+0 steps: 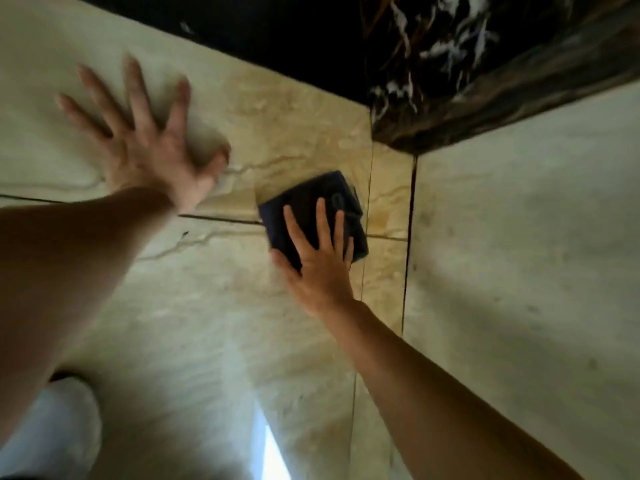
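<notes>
Navy-blue folded square cloth (311,209) flat against pale beige veined marble tiling (194,323), straddling a dark grout line and just beside the corner seam. On its near half, right grip (320,268): wide open, fingers (322,220) straight and slightly spread, pressing the cloth to the tile, none curled round it. Thumb out along the cloth's left edge. Well apart to the left and higher in view, left grip (145,143): also fully open, all five fingers splayed, flat against bare tiling, holding nothing. Both bare forearms reaching in from the lower edge. Past the seam on the right, a second pale greyish marble panel (536,254), meeting the first at an angle. Above both, a black marble band with white veining (450,53), blurred. At bottom left, a blurred white rounded shape (59,427), too soft to identify. Wall or floor under the cloth: cannot tell.
</notes>
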